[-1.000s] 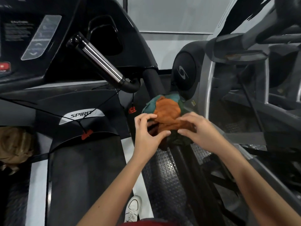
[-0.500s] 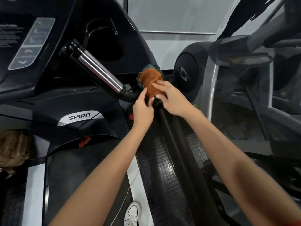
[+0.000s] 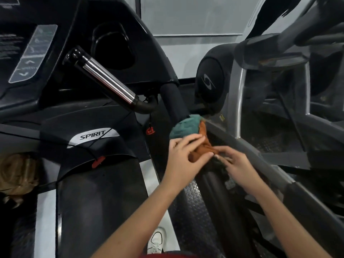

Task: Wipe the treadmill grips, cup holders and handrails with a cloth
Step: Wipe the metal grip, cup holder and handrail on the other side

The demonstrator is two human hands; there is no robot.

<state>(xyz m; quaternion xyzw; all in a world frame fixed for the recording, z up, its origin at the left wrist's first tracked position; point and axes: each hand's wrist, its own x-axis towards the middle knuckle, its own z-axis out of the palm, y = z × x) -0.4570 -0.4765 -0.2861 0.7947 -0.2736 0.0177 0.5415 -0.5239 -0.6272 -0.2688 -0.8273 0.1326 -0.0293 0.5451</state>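
Cloth (image 3: 184, 127) lower on handrail (image 3: 174, 101), under left hand (image 3: 183, 157)

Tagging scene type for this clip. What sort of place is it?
Most likely a gym. A Spirit-branded treadmill with a chrome grip stands right beside a second exercise machine, with dark studded matting on the floor between them.

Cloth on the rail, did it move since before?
Yes. The cloth slid back down the black handrail toward the person, after going up it. The left hand and right hand came down too, still holding it. The chrome grip stayed put.
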